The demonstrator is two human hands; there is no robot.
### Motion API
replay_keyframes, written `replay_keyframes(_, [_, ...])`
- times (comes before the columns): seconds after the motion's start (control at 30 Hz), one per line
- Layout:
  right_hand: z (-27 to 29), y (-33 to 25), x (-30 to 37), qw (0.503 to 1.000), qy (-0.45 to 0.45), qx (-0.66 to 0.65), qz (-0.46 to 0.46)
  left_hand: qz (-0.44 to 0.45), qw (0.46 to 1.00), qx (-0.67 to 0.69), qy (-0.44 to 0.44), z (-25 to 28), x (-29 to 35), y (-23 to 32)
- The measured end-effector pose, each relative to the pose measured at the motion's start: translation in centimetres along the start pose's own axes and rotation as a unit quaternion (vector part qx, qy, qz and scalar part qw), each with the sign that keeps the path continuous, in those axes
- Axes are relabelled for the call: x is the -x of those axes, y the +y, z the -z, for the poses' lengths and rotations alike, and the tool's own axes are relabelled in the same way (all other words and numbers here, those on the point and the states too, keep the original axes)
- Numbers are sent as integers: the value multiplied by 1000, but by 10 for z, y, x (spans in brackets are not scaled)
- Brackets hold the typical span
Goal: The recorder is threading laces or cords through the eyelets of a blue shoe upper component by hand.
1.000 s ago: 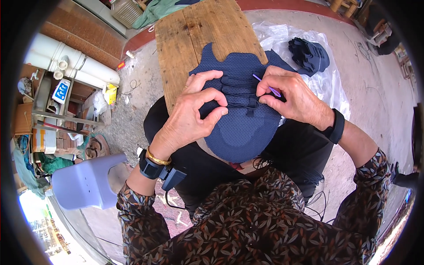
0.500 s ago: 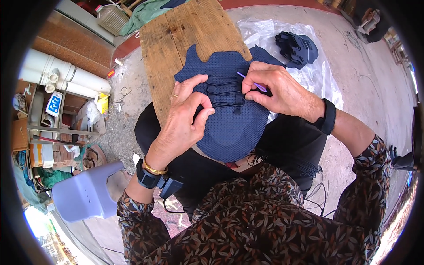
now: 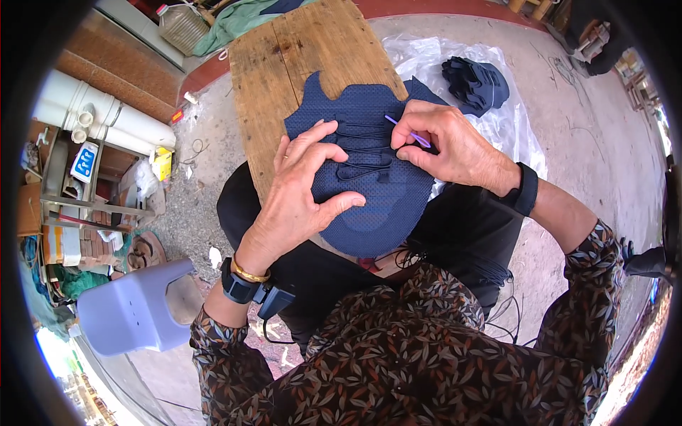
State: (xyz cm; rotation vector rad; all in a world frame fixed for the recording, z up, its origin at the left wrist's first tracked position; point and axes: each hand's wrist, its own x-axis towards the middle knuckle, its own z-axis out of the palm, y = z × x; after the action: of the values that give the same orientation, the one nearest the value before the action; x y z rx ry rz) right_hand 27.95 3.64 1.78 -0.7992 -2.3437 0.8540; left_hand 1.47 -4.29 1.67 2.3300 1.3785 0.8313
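A dark blue textured fabric piece [image 3: 369, 231], rounded at its near end, lies over the edge of the wooden board and my lap. Black cord [image 3: 362, 150] zigzags in several rows across its middle. My left hand [image 3: 295, 184] rests on the left side of the fabric, fingers spread and thumb stretched out beside the lowest cord loop. At the right ends of the rows, my right hand [image 3: 444, 145] is closed in a pinch on a thin purple stick-like tool [image 3: 420, 140]. Its tip points up and left over the cord; whether the fingers also grip cord is hidden.
The wooden board [image 3: 323, 46] reaches away from my knees. Beyond it to the right, stacked dark blue pieces [image 3: 486, 82] lie on clear plastic sheeting [image 3: 522, 131]. A lavender plastic stool [image 3: 124, 312] is at my left, below a cluttered shelf [image 3: 92, 206].
My left thumb and fingers have opened, letting go of the lowest cord loop, which now lies loose on the fabric. The right hand keeps its pinch almost in place.
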Motion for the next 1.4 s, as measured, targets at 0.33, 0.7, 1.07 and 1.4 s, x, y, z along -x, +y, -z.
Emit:
replay_keyframes(0.33, [-5,7,5,997,56,33,38,-6,999,19,-30,15,-11,-24])
replay_keyframes(0.7, [-9,-1,6,997,71,37,16,12,999,-4,33,1,-17,-21])
replay_keyframes(1.07, [28,-10,-34,962,-54,201,-179,-121,975,-178,48,1,-38,-20])
replay_keyframes(1.4, [6,10,-29,977,-6,203,61,-41,971,-217,95,-20,-62,5])
